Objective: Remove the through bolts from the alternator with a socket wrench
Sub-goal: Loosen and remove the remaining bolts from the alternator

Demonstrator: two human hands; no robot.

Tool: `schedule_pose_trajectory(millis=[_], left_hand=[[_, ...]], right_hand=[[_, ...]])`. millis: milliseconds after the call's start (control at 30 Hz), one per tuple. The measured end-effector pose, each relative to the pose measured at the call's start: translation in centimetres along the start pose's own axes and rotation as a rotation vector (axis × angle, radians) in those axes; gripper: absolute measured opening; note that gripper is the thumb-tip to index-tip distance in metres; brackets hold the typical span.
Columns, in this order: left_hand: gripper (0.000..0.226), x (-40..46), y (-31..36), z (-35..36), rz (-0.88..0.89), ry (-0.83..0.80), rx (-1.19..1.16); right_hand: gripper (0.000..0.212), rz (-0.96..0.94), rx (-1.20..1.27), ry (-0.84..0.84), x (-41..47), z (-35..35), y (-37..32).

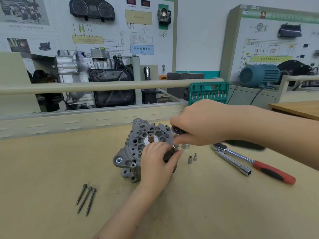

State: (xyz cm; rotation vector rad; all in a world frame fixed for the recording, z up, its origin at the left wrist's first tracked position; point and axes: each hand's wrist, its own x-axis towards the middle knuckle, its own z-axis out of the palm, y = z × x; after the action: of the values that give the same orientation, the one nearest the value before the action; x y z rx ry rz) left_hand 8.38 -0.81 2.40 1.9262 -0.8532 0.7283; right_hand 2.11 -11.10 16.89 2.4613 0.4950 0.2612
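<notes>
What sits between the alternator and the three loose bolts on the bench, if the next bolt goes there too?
Nothing visible. The bench is bare between the alternator and the three bolts lying at its front left. Only the left hand and its forearm lie close by, to the right of that path.

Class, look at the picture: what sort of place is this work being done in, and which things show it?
Probably an automotive training workshop: wall wiring boards, a cutaway engine on a stand, and an alternator on the bench.
</notes>
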Motion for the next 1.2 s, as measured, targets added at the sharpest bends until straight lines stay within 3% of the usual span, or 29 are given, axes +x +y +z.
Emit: schedule_pose_trajectory(millis=[200, 467, 733, 800, 1000, 1200], left_hand=[[0.024, -0.33, -0.03, 0.08, 0.029, -0.013, 0.089], [0.022, -0.11, -0.01, 0.31, 0.008, 0.029, 0.067], [0.035, -0.44, -0.06, 0.21, 0.024, 0.008, 0.066], [0.027, -0.35, -0.08, 0.28, -0.001, 0.011, 0.047], [0.021, -0.24, -0.02, 0.65, -0.009, 0.077, 0.026], [0.025, -0.32, -0.17, 0.5, -0.004, 0.052, 0.012]], right_hand=[[0.015, -0.053, 0.17, -0.112, -0.23, -0.13, 0.57], [0.055, 0.042, -0.056, -0.01, -0.2, 0.04, 0.21], [0.014, -0.053, 0.162, -0.083, -0.04, -0.23, 0.46], [0.015, -0.072, 0.142, -0.068, -0.09, -0.2, 0.47], [0.047, 0.039, -0.032, 0.06, -0.34, 0.28, 0.72], [0.025, -0.023, 0.121, -0.004, -0.13, 0.37, 0.9]])
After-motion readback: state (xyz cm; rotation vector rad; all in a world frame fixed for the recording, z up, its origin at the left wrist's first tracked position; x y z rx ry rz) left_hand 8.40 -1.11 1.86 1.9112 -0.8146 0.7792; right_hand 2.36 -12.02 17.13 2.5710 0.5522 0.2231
